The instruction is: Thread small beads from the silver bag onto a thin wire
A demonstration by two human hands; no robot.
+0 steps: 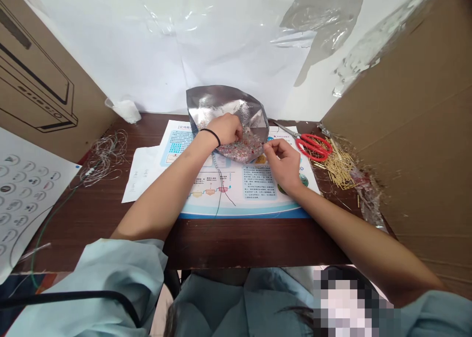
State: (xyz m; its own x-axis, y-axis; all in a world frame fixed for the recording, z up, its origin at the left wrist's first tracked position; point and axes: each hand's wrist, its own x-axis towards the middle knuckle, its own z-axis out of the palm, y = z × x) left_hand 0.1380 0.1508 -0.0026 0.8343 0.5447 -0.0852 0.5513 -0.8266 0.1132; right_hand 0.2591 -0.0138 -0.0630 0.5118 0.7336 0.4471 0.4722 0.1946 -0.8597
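Foil pouch point(226, 106) of tiny pink-and-white beads point(239, 148) sitting open on a printed leaflet point(258, 189), far side of the table point(254, 241)

Left hand point(224, 129) is dug into the pile, grip half closed, fingers right among the beads. Right hand point(282, 166) pinches at the pouch's near right edge, grip nearly shut, can't tell if it's got anything. Red-handled scissors point(313, 147) and loose brass pins point(337, 167) lie off to the right.
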